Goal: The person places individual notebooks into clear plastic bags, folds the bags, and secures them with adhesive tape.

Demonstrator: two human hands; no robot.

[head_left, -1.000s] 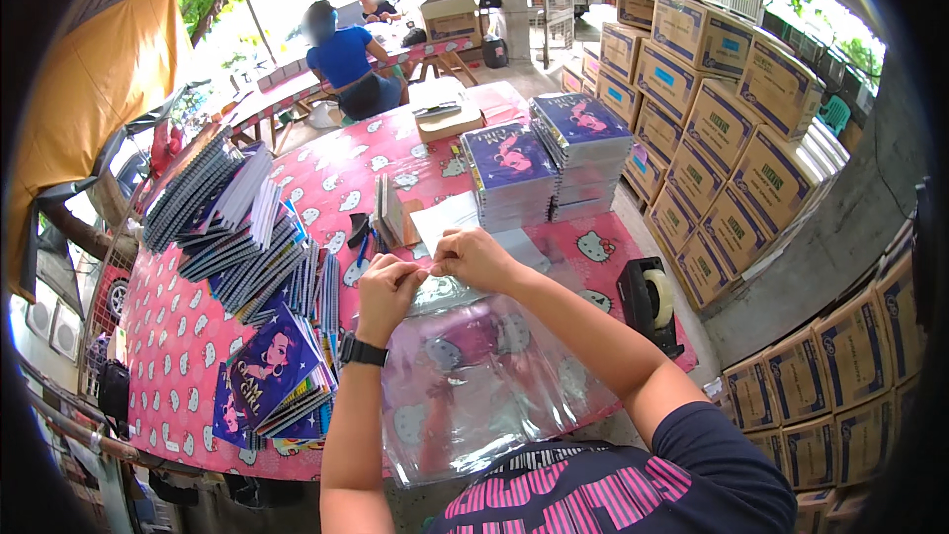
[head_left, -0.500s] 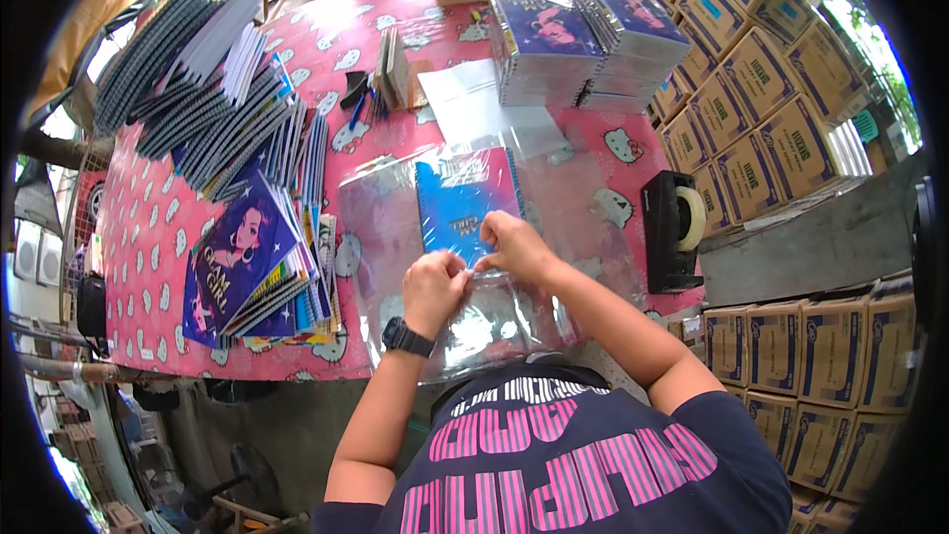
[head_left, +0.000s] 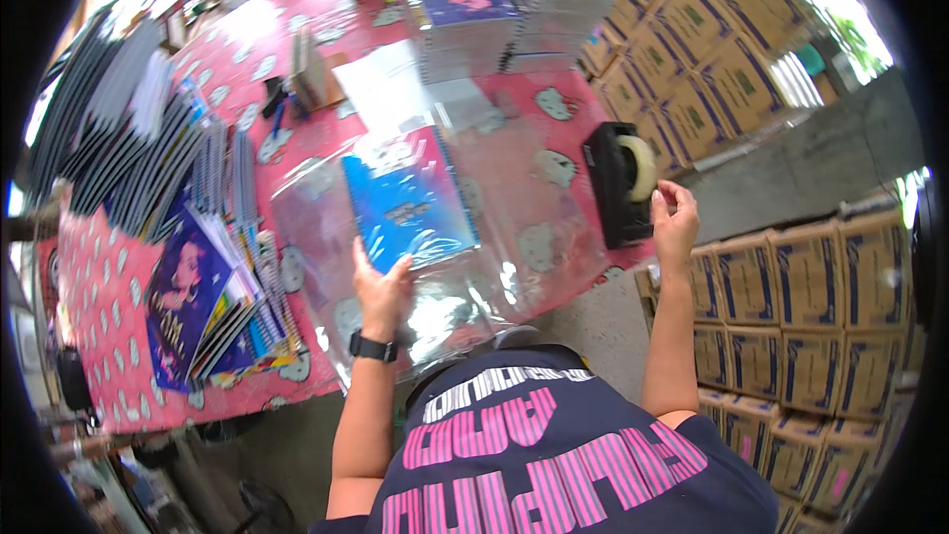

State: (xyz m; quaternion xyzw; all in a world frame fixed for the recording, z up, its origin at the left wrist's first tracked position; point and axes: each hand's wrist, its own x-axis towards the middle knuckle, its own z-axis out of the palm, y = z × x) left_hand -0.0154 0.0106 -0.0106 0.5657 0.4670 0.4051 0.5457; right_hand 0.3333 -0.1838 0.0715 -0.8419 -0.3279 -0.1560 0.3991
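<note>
L hand (head_left: 384, 285): thumb & fingers spread at the near-left corner of the blue spiral notebook (head_left: 403, 200), which lies mid-table amid clear film (head_left: 539, 213) (glare hides how the layers overlap). R hand (head_left: 675, 220): fingers bent by the tape roll (head_left: 641, 166) on the black dispenser (head_left: 605, 183), right side; can't tell if they're pinching tape. Notebook pile (head_left: 129, 143), far left, is blurry. Vs. ½ sec ago: hands were together at the notebook's near edge; now R's well apart.

The notebook (head_left: 410, 200) (seemingly under plastic film (head_left: 455, 309)) lies between piled books (head_left: 138, 158), left, and tape dispenser (head_left: 607, 188), right.
</note>
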